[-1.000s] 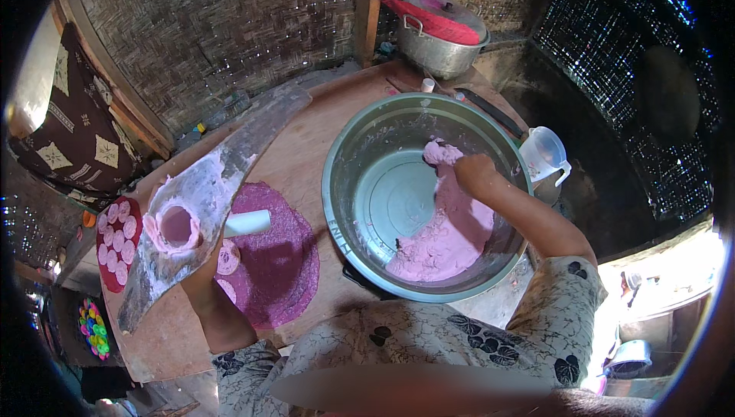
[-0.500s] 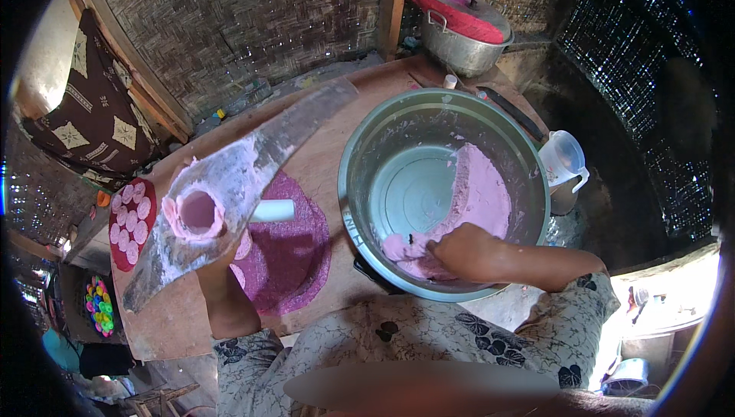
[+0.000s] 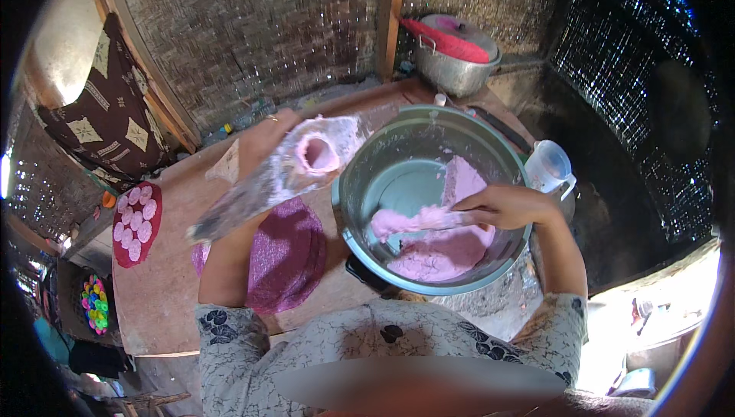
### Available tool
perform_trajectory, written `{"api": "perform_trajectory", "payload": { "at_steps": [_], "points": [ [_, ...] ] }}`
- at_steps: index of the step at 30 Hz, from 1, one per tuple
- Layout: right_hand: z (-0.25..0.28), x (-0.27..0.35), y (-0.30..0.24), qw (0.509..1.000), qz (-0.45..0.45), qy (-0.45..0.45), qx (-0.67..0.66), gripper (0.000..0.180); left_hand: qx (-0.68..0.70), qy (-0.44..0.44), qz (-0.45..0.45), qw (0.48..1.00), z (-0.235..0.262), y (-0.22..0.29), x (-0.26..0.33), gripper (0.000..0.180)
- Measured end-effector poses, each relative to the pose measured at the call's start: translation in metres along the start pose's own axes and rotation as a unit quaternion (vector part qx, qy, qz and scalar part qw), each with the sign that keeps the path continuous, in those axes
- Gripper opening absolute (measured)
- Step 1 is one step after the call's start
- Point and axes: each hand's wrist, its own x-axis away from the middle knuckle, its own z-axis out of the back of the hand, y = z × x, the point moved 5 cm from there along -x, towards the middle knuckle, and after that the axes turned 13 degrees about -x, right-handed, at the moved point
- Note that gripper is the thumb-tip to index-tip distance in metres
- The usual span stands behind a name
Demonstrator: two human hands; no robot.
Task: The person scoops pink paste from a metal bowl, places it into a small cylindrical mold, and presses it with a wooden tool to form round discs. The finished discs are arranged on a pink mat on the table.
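My left hand (image 3: pixel 259 140) is closed around a worn wooden press board (image 3: pixel 253 196). A round hole in the board's middle is rimmed with pink dough; the board covers part of the hand. Its far end reaches over the left rim of a large grey-green basin (image 3: pixel 350 239). Inside the basin, my right hand (image 3: pixel 498 207) grips a long lump of pink dough (image 3: pixel 413 222), its fingers closed at one end. More pink dough (image 3: pixel 448 252) lies along the basin's right and near side. Under my left arm is a stack of round purple-pink mats (image 3: pixel 287 264).
A red mat (image 3: pixel 150 246) with several pink dough rounds lies at the table's left. A lidded metal pot (image 3: pixel 452 72) with red cloth stands behind the basin. At the basin's right is a clear plastic jug (image 3: pixel 547 166). A crate of colourful pieces (image 3: pixel 95 304) stands lower left.
The board has moved right, toward the basin, and my left hand now shows behind it. My right hand has lifted a lump of dough up from the basin's near side.
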Motion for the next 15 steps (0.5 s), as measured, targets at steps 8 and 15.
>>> {"api": "perform_trajectory", "payload": {
  "at_steps": [8,15],
  "points": [
    [-0.007,0.053,-0.021,0.842,0.112,0.111,-0.516,0.042,-0.025,0.000,-0.118,0.993,-0.037,0.054,-0.032,0.050],
    [-0.022,0.055,0.028,0.877,0.107,0.258,-0.390,0.039,0.071,0.023,-0.095,0.993,-0.044,0.085,-0.050,0.049]
  ]
}}
